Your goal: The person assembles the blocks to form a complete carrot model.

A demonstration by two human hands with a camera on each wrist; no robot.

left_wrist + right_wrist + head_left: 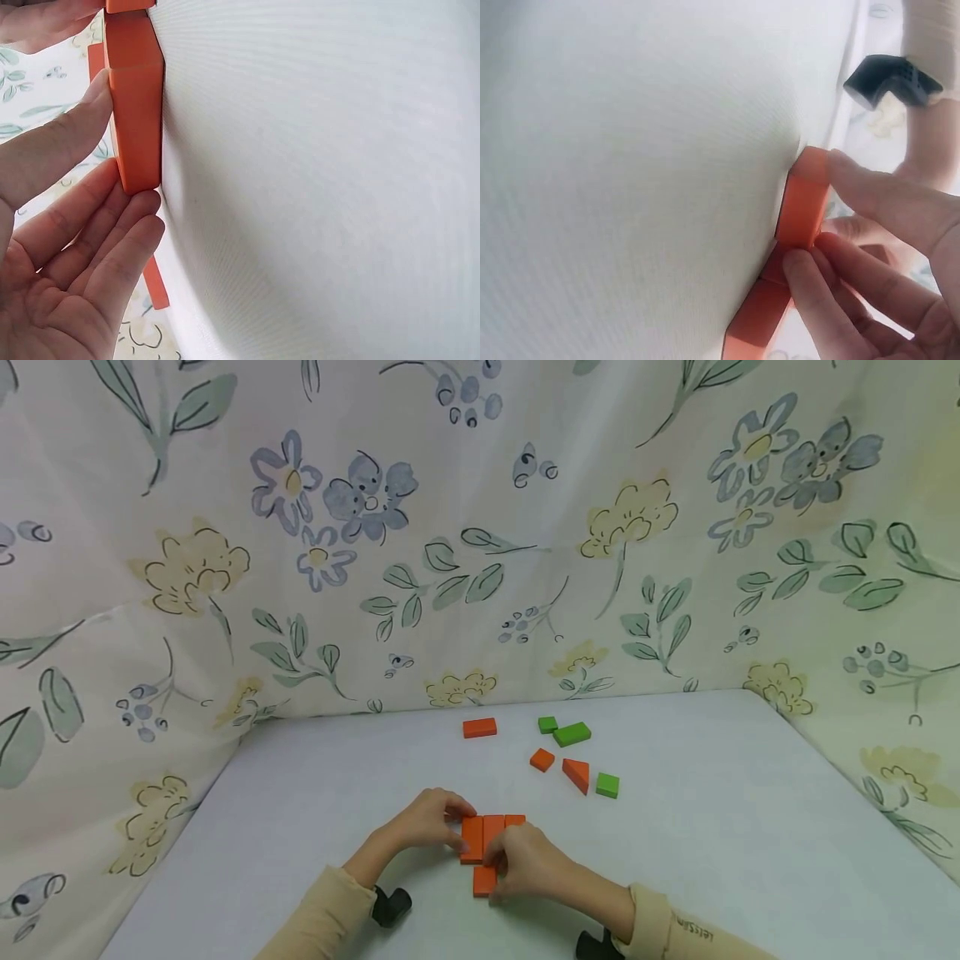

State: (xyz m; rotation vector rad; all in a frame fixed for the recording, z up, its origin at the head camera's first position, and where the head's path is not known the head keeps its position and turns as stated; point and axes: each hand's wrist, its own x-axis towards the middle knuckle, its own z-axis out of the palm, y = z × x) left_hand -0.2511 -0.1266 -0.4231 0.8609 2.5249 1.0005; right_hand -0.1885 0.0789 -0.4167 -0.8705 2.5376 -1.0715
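Several orange blocks lie side by side on the table, the leftmost one [472,839] under the fingers of the left hand [427,820]. In the left wrist view the left hand [82,225] grips an orange block [136,120], thumb on one face and fingertips at its end. The right hand [536,864] pinches a smaller orange block [484,882] at the near side of the row. The right wrist view shows the right hand [877,277] with its thumb and fingers on that block [802,206], which touches the row. The right hand partly covers the row's right part.
Behind the row lie an orange block [480,727], a small orange block [542,760], an orange triangle [577,775] and green blocks [572,734], one of them [607,785] farther right. A flowered cloth [480,635] hangs behind the white table [337,760].
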